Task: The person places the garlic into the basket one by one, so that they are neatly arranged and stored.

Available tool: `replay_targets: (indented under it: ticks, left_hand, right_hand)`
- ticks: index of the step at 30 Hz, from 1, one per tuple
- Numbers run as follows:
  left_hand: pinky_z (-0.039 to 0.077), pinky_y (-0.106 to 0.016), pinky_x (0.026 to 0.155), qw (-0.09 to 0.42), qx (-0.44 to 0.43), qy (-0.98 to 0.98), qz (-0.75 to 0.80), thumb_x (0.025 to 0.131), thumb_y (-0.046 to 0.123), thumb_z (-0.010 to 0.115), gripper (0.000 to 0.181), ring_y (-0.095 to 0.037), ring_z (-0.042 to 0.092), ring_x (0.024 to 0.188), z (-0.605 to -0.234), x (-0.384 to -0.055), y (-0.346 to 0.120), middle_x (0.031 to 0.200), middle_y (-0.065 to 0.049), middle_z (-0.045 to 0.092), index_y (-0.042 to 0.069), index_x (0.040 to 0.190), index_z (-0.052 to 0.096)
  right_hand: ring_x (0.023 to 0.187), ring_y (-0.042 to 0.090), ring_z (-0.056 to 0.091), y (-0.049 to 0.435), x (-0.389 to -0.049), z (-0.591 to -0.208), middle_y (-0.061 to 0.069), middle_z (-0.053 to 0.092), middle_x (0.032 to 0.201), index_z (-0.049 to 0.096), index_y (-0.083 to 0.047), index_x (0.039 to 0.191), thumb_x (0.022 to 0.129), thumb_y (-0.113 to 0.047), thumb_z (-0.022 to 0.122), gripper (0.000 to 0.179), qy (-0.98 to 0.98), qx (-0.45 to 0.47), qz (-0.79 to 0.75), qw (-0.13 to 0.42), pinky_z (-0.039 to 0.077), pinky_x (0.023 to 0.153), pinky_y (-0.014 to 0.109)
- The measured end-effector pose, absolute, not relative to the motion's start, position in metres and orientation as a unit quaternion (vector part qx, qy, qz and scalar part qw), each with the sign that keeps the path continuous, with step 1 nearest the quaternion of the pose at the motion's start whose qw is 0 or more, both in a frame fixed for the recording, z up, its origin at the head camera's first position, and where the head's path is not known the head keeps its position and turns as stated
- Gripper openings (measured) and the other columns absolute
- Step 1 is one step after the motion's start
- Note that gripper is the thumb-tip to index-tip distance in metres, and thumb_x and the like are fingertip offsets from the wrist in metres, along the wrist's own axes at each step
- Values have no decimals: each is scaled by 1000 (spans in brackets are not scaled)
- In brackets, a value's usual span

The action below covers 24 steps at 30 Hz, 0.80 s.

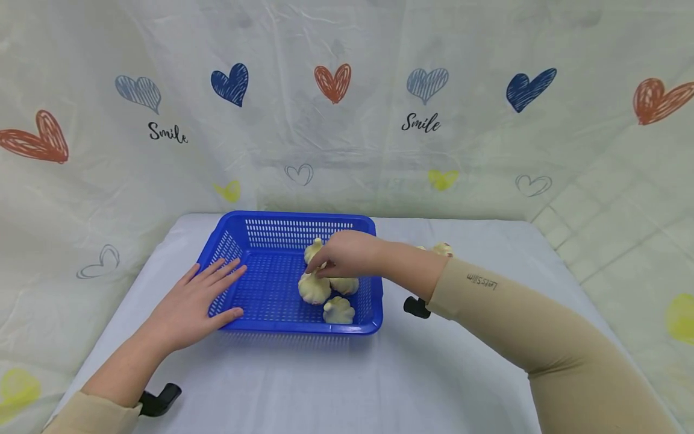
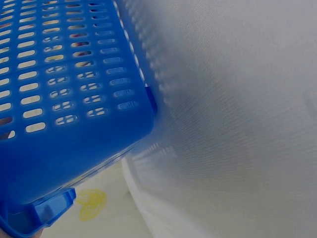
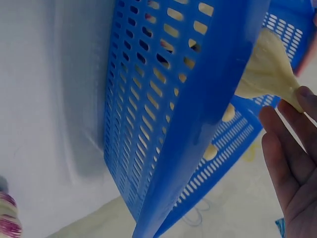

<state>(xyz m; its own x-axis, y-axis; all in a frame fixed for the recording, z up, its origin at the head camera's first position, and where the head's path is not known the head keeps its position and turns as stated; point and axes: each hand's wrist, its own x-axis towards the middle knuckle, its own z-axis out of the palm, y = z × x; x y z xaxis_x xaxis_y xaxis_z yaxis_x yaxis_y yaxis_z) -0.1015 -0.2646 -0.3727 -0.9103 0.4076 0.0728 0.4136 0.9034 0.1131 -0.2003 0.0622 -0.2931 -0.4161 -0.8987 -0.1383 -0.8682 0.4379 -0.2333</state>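
A blue plastic basket (image 1: 271,326) with slotted walls stands on the table. My right hand (image 1: 352,256) reaches over its right part and pinches a garlic bulb (image 1: 314,290) by the stem. In the right wrist view, thumb and fingertips grip the stem tip of that pale bulb (image 3: 267,67), which hangs behind the basket's near rim. Around it in the basket lie other garlic bulbs (image 1: 338,311), one partly covered by the hand. With fingers spread, my left hand (image 1: 190,304) rests at the basket's left rim and holds nothing.
Right of the basket, more garlic (image 1: 442,249) lies on the white-covered table (image 1: 347,386), partly hidden by my right forearm. A purple-streaked bulb (image 3: 9,218) shows in the right wrist view. Behind the table hangs a sheet (image 1: 368,138) printed with hearts.
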Motion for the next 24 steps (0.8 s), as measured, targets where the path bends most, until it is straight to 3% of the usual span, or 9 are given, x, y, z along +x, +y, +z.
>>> replay_targets:
  ticks: [24]
  left_hand:
    - [4, -56, 121, 21, -206, -976, -64, 92, 61, 58, 80, -36, 22, 149, -373, -102, -265, 162, -4, 28, 24, 157, 31]
  right_hand:
    - [99, -2, 65, 27, -191, -318, -16, 72, 112, 74, -26, 121, 97, -30, 65, 25, 814, -555, 18, 169, 51, 85, 15]
